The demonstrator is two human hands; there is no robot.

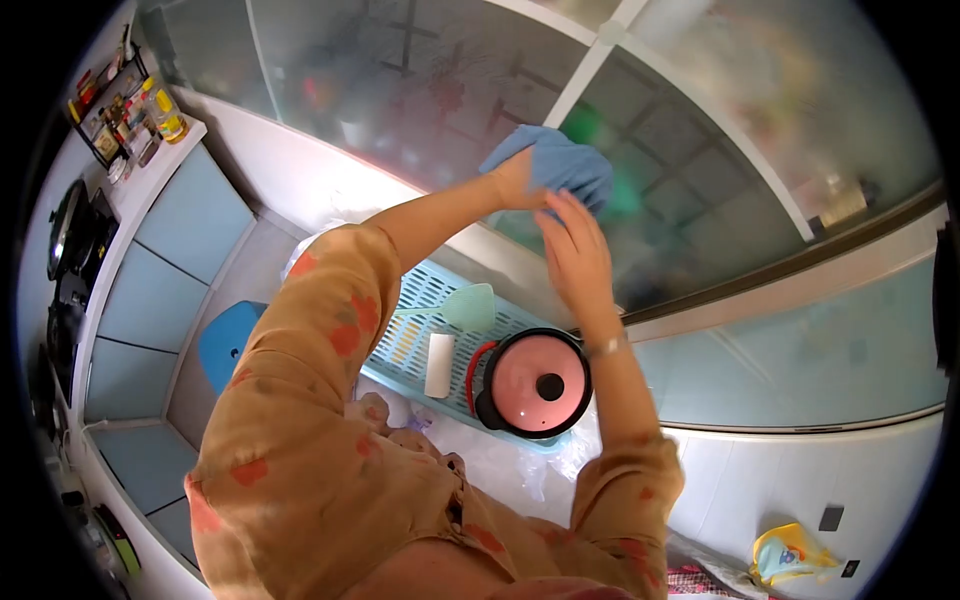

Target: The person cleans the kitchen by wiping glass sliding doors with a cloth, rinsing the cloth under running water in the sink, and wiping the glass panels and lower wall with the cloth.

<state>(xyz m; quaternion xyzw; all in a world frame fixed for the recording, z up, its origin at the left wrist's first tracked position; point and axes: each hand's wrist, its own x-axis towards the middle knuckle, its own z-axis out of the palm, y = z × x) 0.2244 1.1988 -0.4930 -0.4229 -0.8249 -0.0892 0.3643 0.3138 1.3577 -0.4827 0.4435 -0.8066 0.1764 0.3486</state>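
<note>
A blue cloth is bunched against the frosted glass panel. My left hand is on the cloth, its fingers partly hidden by the folds. Just below the cloth's lower edge is my right hand, with its fingers stretched out and the fingertips near or touching the cloth; a band circles that wrist. Under my arms a light blue slatted rack holds a pink-lidded black pot, a pale green spatula and a white roll.
At the left, a counter over blue cabinets carries bottles and dark cookware. A blue object stands on the floor. White window bars divide the glass. A yellow bag lies lower right.
</note>
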